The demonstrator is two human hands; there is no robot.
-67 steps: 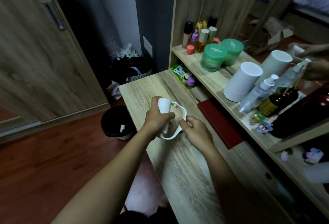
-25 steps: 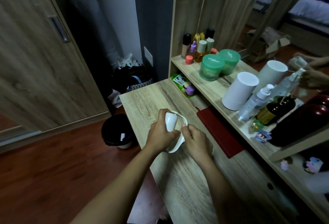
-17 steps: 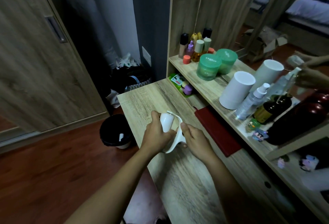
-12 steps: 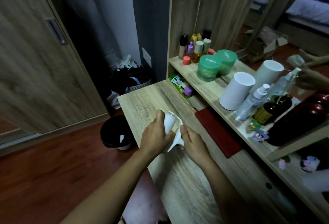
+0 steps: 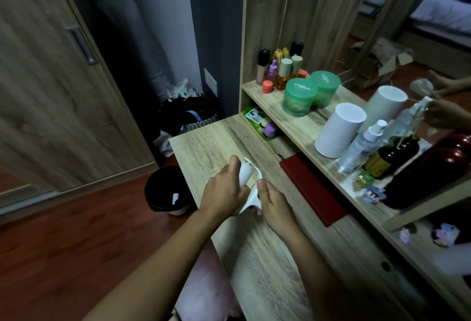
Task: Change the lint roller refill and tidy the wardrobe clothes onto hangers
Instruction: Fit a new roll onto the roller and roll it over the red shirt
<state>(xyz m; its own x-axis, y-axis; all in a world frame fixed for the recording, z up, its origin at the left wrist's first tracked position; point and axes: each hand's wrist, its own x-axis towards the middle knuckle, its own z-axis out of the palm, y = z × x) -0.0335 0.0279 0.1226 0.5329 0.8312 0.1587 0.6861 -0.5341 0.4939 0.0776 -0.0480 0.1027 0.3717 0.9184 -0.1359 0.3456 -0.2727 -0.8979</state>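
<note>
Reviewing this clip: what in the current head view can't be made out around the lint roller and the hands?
- Lint roller: the left hand covers most of the white roll, so whether it is seated on the frame cannot be told.
- Handle: its lower end is hidden between the left hand and the right hand.
- Bin: the white item inside is too small to identify.
- Green jar: label text too small and blurred.

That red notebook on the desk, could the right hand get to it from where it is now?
Probably yes. The red notebook lies flat on the desk just right of the right hand, with bare wood between them. But that hand grips the lint roller's white handle, so it must let go first.
</note>
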